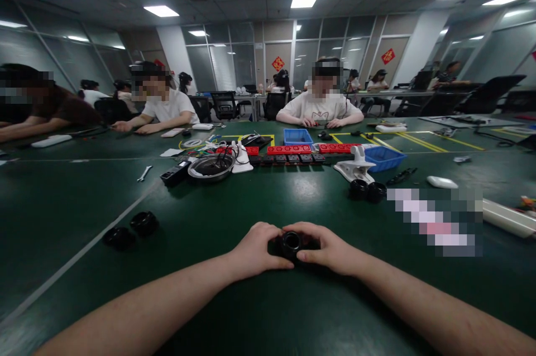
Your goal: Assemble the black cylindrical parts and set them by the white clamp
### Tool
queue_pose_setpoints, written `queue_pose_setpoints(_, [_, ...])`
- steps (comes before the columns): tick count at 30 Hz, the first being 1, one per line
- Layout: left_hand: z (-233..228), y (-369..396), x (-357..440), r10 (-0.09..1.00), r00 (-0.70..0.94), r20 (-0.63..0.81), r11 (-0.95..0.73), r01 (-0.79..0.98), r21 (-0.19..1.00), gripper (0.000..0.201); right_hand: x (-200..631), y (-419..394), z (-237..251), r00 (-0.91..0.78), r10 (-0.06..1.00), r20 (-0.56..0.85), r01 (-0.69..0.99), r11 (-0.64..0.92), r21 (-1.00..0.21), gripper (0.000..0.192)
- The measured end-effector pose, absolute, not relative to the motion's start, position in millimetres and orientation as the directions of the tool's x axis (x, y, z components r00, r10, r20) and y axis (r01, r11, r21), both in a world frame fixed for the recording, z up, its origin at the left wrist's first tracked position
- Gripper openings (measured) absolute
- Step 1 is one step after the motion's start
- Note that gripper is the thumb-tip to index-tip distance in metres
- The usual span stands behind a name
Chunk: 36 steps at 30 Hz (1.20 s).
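A small black round part (292,240) with a hole through its middle is between my hands, just above or on the green table. My left hand (262,247) curls around its left side, with the thumb along the front below it. From the other side my right hand (329,247) grips it, index finger over the top and thumb at the front. Some dark surface shows inside both curled hands, too shadowed to make out. Similar black round parts lie in two pairs: one (144,223) off to the left, another (376,192) ahead on the right.
Across the green table (201,322) run red and black socket strips (290,150), with a metal bowl (211,167), white clip stands (355,165) and blue bins (383,158) around them. A wrench (144,173) lies left. Co-workers sit at the far side.
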<state>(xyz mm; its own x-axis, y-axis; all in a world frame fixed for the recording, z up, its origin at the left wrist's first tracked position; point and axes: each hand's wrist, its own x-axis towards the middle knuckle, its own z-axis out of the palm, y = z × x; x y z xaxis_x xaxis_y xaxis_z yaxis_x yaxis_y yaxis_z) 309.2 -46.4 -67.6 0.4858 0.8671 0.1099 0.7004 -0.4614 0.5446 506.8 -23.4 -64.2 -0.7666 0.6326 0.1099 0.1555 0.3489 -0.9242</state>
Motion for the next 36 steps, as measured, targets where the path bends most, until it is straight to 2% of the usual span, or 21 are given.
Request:
queue_pose_setpoints(5, [-62.7,-44.9,304.4,0.813,0.577,0.083,-0.514,0.643,0.567,0.037,509.8,-17.6,-60.2,-0.827,0.562,0.025,0.143,0.253,-0.957,0.044])
queue_pose_setpoints(11, [-63.6,-42.9,302.6,0.775,0.625,0.087,-0.560,0.618,0.552,0.037,510.0,-19.7,-52.3,-0.837,0.542,0.076,0.188,0.416,-0.890,0.046])
queue_pose_setpoints(13, [-65.8,-43.0,303.2,0.779,0.620,0.099,-0.562,0.619,0.548,0.039,509.6,-20.4,-53.5,-0.828,0.554,0.086,0.195,0.427,-0.883,0.044])
queue_pose_setpoints(17, [-69.3,-46.4,307.0,0.816,0.566,0.114,-0.529,0.654,0.541,0.041,505.3,-24.0,-62.8,-0.734,0.675,0.076,0.272,0.395,-0.878,0.042])
queue_pose_setpoints(21, [-71.9,-51.1,314.2,0.898,0.422,0.126,-0.424,0.748,0.511,0.042,493.3,-36.2,-70.9,-0.505,0.853,0.132,0.419,0.376,-0.826,0.036])
queue_pose_setpoints(25, [-72.6,-53.6,317.8,0.915,0.375,0.152,-0.398,0.770,0.499,0.039,484.7,-46.6,-72.0,-0.370,0.913,0.175,0.532,0.362,-0.765,0.036])
queue_pose_setpoints(27, [-71.4,-54.2,315.9,0.911,0.384,0.150,-0.403,0.753,0.520,0.041,487.0,-45.5,-71.2,-0.392,0.900,0.190,0.519,0.387,-0.762,0.042])
queue_pose_setpoints(30, [-67.2,-53.3,307.6,0.884,0.443,0.149,-0.437,0.674,0.595,0.063,498.8,-35.6,-68.9,-0.499,0.837,0.226,0.385,0.447,-0.807,0.051])
queue_pose_setpoints(32, [-63.3,-50.5,300.0,0.876,0.460,0.147,-0.433,0.615,0.659,0.071,508.7,-26.8,-66.7,-0.590,0.782,0.200,0.319,0.453,-0.832,0.051])
queue_pose_setpoints(36, [-55.4,-41.6,289.3,0.855,0.497,0.149,-0.431,0.521,0.737,0.058,520.4,-15.2,-60.9,-0.737,0.676,0.019,0.359,0.416,-0.836,0.057])
